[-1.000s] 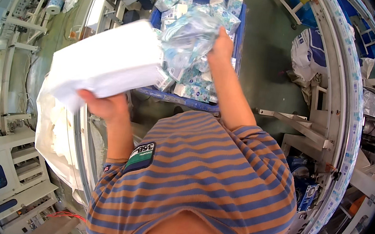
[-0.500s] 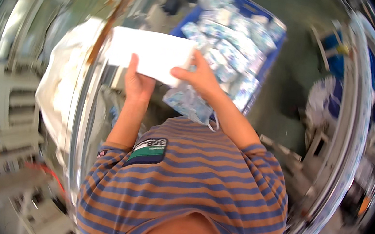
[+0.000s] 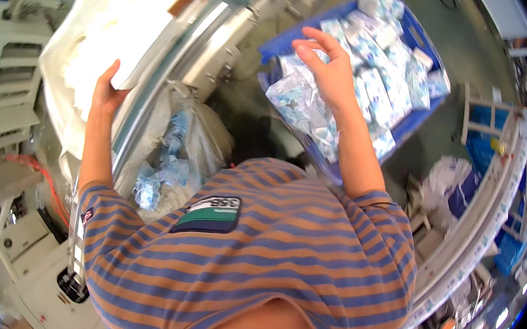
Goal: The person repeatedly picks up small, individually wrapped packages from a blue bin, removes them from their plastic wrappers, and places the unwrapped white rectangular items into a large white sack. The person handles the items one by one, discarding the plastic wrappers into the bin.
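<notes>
At the left, my left hand (image 3: 110,94) grips the near end of a white rectangular slab (image 3: 147,49), thumb on its face and the other fingers mostly hidden. The slab leans over the edge of a large white bag (image 3: 62,75) with pale contents. My right hand (image 3: 330,73) is raised over the near left part of a blue crate (image 3: 420,35), its thumb and index finger apart with nothing between them. Packs with a blue and white pattern (image 3: 373,92) fill the crate. A loose patterned wrapper or pack (image 3: 298,102) lies at its near left corner.
A metal and glass rail (image 3: 180,64) runs between the white bag and me. Below it hangs a clear plastic sack (image 3: 197,136) with light blue scraps (image 3: 165,175). A curved conveyor-like track (image 3: 471,252) stands at the right. A red hose (image 3: 51,183) lies at far left.
My left hand has carried the white slab leftward to the white bag. My right hand has let go of the slab and moved up and right over the crate. The view has turned.
</notes>
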`<action>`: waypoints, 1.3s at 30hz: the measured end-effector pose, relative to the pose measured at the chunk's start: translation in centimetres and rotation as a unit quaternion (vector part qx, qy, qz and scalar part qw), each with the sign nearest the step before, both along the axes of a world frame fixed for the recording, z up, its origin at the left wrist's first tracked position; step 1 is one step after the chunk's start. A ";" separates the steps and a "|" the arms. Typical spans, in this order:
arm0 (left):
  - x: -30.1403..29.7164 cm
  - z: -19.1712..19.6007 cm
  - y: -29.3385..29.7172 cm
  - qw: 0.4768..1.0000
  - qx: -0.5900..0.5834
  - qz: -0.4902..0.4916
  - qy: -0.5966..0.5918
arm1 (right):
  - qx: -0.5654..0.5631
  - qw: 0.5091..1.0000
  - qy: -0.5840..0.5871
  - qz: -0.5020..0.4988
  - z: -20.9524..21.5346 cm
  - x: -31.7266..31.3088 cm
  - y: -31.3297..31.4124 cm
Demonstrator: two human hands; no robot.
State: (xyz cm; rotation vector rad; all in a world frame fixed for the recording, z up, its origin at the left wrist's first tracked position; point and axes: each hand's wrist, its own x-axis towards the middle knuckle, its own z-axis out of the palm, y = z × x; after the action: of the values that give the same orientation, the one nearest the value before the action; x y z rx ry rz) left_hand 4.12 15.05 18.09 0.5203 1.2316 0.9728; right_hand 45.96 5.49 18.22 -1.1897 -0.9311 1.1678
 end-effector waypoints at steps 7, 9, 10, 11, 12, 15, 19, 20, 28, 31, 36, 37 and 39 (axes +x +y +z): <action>-1.4 -8.7 1.5 0.969 -0.176 -0.146 0.093 | -0.251 0.946 0.041 -0.199 -8.4 6.2 -9.0; -6.8 -9.9 2.9 0.942 -0.212 -0.176 0.189 | -0.283 0.934 0.095 -0.194 -8.0 6.1 -11.2; -4.0 -7.0 3.4 0.935 -0.123 -0.202 0.265 | -0.280 0.932 0.104 -0.205 -8.2 6.3 -11.7; 1.4 -2.1 3.0 0.852 -0.027 -0.233 0.468 | -0.280 0.929 0.116 -0.211 -8.6 6.4 -12.3; 3.9 -1.8 2.3 0.827 0.164 -0.133 0.522 | -0.282 0.928 0.126 -0.208 -8.8 6.4 -13.0; 19.2 1.1 0.2 0.832 0.408 -0.202 0.316 | -0.273 0.926 0.127 -0.229 -10.9 6.1 -14.5; 38.2 -9.5 0.1 0.879 0.284 -0.314 0.221 | -0.217 0.946 0.052 -0.236 -11.7 5.4 -16.5; 42.4 -14.9 1.1 0.893 0.212 -0.303 0.256 | -0.164 0.954 0.004 -0.252 -11.1 5.1 -16.7; 48.2 -29.4 2.3 0.964 -0.137 -0.222 0.056 | -0.115 0.947 0.128 -0.271 -9.4 5.0 -21.3; 42.3 -18.0 -1.6 0.939 -0.030 -0.317 -0.135 | -0.078 0.929 0.197 -0.303 -9.8 6.2 -20.5; 34.5 -4.9 -7.0 0.805 0.360 -0.460 0.100 | -0.132 0.947 0.286 -0.069 -3.3 9.0 -13.4; 34.7 -1.8 -7.1 0.685 0.618 -0.378 0.081 | -0.176 0.936 0.302 -0.048 -3.5 8.9 -11.9; 33.3 1.6 -6.9 0.375 0.841 -0.330 0.208 | -0.183 0.950 0.253 -0.013 0.3 8.3 -10.9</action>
State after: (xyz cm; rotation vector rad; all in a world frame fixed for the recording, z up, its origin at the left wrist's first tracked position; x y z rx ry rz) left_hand 37.42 8.18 19.67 2.7605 -0.2801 1.0463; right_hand 54.29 -5.43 18.51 -1.1010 -0.3156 1.5721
